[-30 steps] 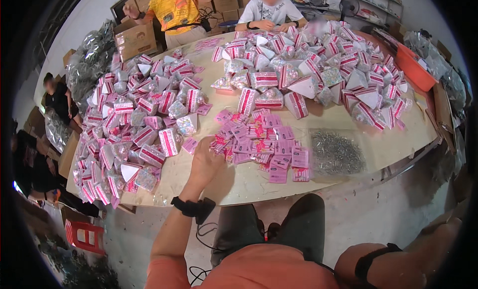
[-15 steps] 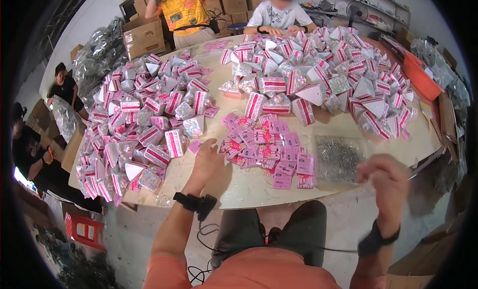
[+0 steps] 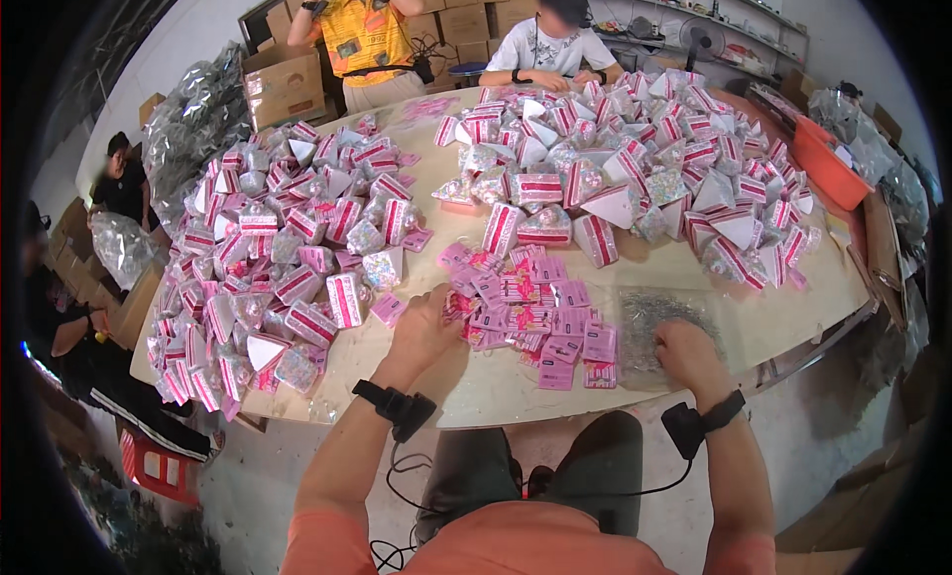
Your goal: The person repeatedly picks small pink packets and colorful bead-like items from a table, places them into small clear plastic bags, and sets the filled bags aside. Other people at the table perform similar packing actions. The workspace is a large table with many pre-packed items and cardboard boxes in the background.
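Note:
My left hand [image 3: 424, 327] rests at the left edge of a loose pile of pink printed cards [image 3: 531, 312], its fingers bent and closed on a pink card there. Over on the right, my right hand [image 3: 689, 357] is down in a shallow clear tray [image 3: 635, 375] of thin silvery metal pieces [image 3: 650, 322]. Its fingers are drawn together among these pieces; what they pinch, if anything, is too small to make out. One separate pink card [image 3: 388, 308] lies just left of my left hand.
Heaps of clear wedge-shaped packs with pink-and-white bands cover the table's left side [image 3: 288, 248] and far right [image 3: 635, 169]. An orange bin [image 3: 831, 164] stands at the right edge. Two people are across the table, others at left. A red stool [image 3: 159, 466] is on the floor.
My right hand has come down and left from above the table's right edge into the tray. My left hand has shifted right, onto the cards.

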`<action>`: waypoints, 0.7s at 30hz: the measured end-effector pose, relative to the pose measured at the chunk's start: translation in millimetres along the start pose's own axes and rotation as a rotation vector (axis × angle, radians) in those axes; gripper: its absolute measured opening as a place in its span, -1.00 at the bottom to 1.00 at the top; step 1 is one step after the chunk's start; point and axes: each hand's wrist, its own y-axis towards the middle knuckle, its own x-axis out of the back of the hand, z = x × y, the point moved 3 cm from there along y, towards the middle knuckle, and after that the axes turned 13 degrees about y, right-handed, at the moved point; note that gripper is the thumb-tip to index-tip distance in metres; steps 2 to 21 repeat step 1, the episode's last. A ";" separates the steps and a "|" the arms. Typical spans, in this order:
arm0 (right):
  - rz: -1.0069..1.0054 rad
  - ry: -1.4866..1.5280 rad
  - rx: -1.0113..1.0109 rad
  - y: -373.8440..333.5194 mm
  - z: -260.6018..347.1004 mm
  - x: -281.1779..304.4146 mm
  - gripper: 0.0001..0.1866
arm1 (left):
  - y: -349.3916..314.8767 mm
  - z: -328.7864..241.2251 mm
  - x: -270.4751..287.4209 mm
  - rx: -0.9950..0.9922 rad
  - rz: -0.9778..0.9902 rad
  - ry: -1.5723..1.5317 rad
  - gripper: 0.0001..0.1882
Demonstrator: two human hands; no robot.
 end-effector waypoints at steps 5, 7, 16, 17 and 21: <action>0.038 -0.004 -0.020 1.8 -0.5 0.1 -0.79 | 1.3 0.5 0.4 0.030 0.051 0.006 -0.35; 0.038 -0.004 -0.020 1.8 -0.5 0.1 -0.79 | 1.3 0.5 0.4 0.030 0.051 0.006 -0.35; 0.038 -0.004 -0.020 1.8 -0.5 0.1 -0.79 | 1.3 0.5 0.4 0.030 0.051 0.006 -0.35; 0.038 -0.004 -0.020 1.8 -0.5 0.1 -0.79 | 1.3 0.5 0.4 0.030 0.051 0.006 -0.35; 0.038 -0.004 -0.020 1.8 -0.5 0.1 -0.79 | 1.3 0.5 0.4 0.030 0.051 0.006 -0.35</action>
